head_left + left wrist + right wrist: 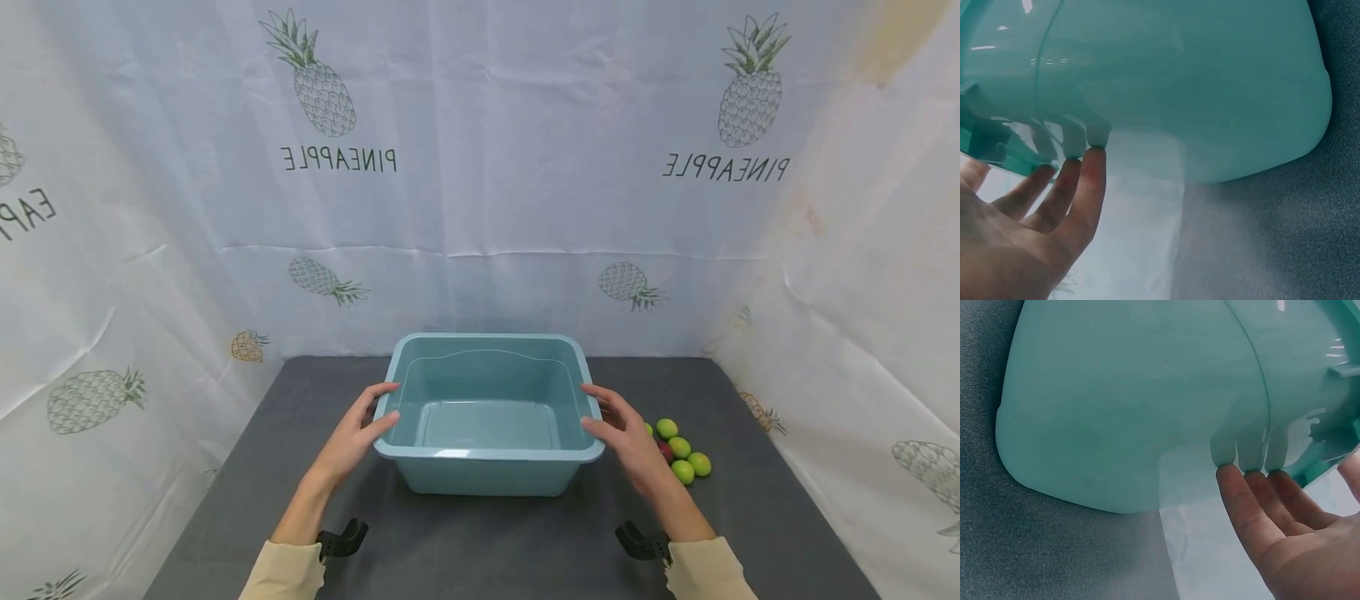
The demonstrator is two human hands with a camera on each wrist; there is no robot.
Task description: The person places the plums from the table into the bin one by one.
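Both hands are flanking the teal tub (487,417), which is sitting mid-table: the left hand (356,437) and right hand (626,437) are open, straight fingertips (1094,156) touching its side walls under the rim. With no curled grip, the smooth plastic could slip. Farther right, limes (682,454) are lying clustered.

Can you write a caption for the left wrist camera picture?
Left hand with straight fingertips touching the teal tub's side wall.
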